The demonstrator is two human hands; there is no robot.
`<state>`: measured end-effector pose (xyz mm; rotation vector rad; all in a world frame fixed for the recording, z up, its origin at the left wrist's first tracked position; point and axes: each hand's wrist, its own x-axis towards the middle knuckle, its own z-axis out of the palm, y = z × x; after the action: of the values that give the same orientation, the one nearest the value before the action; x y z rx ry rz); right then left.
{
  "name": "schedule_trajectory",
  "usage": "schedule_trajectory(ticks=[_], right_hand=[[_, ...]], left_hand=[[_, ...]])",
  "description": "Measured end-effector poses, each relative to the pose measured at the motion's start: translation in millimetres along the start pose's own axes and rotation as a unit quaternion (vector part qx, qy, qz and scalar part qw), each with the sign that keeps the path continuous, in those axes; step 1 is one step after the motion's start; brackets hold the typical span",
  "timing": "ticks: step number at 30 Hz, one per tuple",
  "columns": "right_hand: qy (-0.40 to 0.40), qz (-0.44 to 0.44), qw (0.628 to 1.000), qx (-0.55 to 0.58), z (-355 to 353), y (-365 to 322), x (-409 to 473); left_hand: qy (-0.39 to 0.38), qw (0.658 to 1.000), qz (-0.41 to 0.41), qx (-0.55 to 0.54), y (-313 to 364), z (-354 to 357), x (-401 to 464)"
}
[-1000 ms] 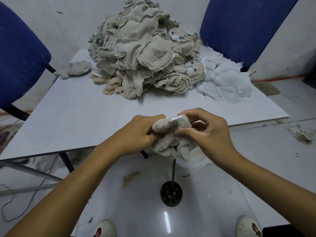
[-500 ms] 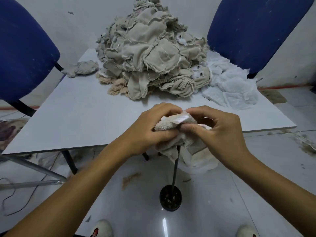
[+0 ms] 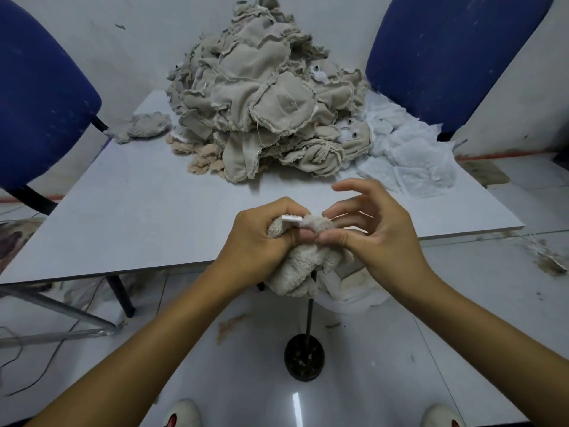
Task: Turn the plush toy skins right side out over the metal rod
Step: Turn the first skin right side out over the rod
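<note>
The plush toy skin [image 3: 303, 266], a cream fleecy piece, was bunched between the two hands just in front of the near edge of the white table [image 3: 138, 217], directly above the metal rod [image 3: 310, 315]. The rod stood upright from a round dark base [image 3: 304, 360] on the pale floor, and its upper end was hidden inside the hanging fabric. The left hand [image 3: 255, 241] gripped the skin's upper left part, fingers curled round it and the thumb pressed across the front; a small white tag [image 3: 292, 219] stood out of the fabric just above that thumb. The right hand [image 3: 375, 232] met the skin from the right: its thumb lay against the fabric beside the left thumb, while its fingers were spread and lifted, the index raised clear; whether the lower fingertips touched the fleece could not be told. On the far half of the table lay a large pile of beige skins [image 3: 261, 97], with white fabric pieces [image 3: 412, 158] to its right and one separate grey-beige piece [image 3: 147, 127] to its left. A blue chair [image 3: 40, 97] stood at the left of the table and another blue chair [image 3: 446, 57] at the far right. Two shoe tips showed at the bottom edge.
</note>
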<state>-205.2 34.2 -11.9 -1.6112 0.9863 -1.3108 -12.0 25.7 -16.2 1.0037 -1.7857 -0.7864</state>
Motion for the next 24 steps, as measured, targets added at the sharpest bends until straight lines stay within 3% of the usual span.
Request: schedule_trajectory(ticks=[5, 11, 14, 19, 24], right_hand=[[0.001, 0.008, 1.000, -0.008, 1.7, 3.3, -2.8], [-0.015, 0.006, 0.999, -0.036, 6.0, 1.9, -10.5], [-0.011, 0.014, 0.999, -0.038, 7.6, 4.3, -14.3], [0.032, 0.016, 0.999, -0.026, 1.7, 4.7, -17.4], [0.058, -0.055, 0.995, -0.065, 7.5, 0.7, -19.0]], left_hand=[[-0.025, 0.999, -0.032, -0.015, -2.4, 4.4, -3.3], [-0.124, 0.985, -0.112, 0.036, 1.8, -5.5, 4.9], [-0.146, 0.984, -0.094, 0.028, 6.8, -7.0, 2.1], [-0.073, 0.995, -0.062, -0.011, 11.4, 3.0, 1.0], [-0.007, 0.998, -0.015, -0.060, 10.3, 5.9, -0.3]])
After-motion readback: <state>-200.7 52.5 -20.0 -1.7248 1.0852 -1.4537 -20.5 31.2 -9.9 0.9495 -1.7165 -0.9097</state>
